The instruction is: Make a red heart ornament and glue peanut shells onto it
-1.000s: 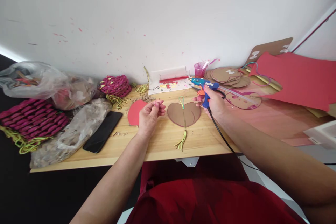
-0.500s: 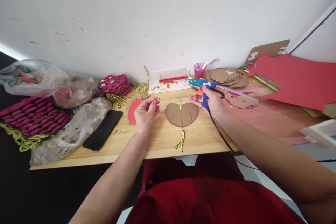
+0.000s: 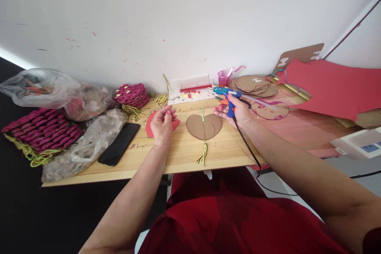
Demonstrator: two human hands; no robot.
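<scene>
My right hand holds a blue glue gun, its nozzle pointing left and a clear glue stick out of its back. A brown cardboard heart lies on the wooden table between my hands, with a green cord loop at its top and a yellow-green tassel below its tip. My left hand hovers over a red heart-shaped piece, partly hiding it. Its fingers are curled, with thumb and fingertips close together; whatever they may pinch is too small to make out.
On the left are a black phone, plastic bags and stacked magenta pieces. Star shapes lie on white paper at the back. A pink-stained cup, cardboard hearts and red sheets are at the right.
The view has shifted slightly. My left hand has turned a little, its fingers now higher over the red piece. My right hand still holds the glue gun.
</scene>
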